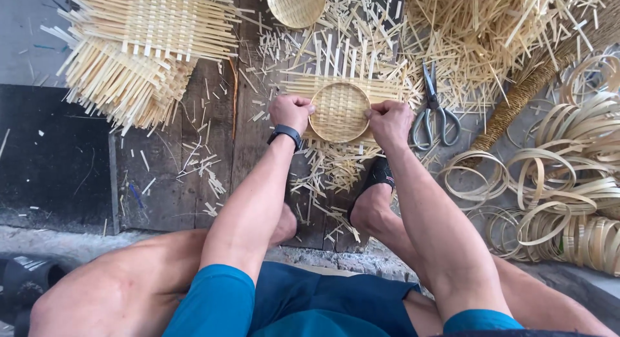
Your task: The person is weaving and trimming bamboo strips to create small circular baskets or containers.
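Note:
My left hand (292, 111) and my right hand (389, 121) grip opposite sides of a round bamboo hoop (340, 85) pressed over a woven bamboo mat (340, 109). The mat's loose strip ends stick out beyond the ring above and to both sides. A dark watch band sits on my left wrist. Both fists are closed on the rim, the left hand at the ring's left edge, the right hand at its right edge. The piece rests over a dark wooden board (187, 175) in front of my knees.
Metal scissors (434, 111) lie right of my right hand. A stack of woven mats (139, 46) sits at the upper left, a finished small basket (296, 4) at the top. Coiled bamboo hoops (562, 182) pile at the right. Cut strips litter the board. My sandalled foot (374, 182) rests below.

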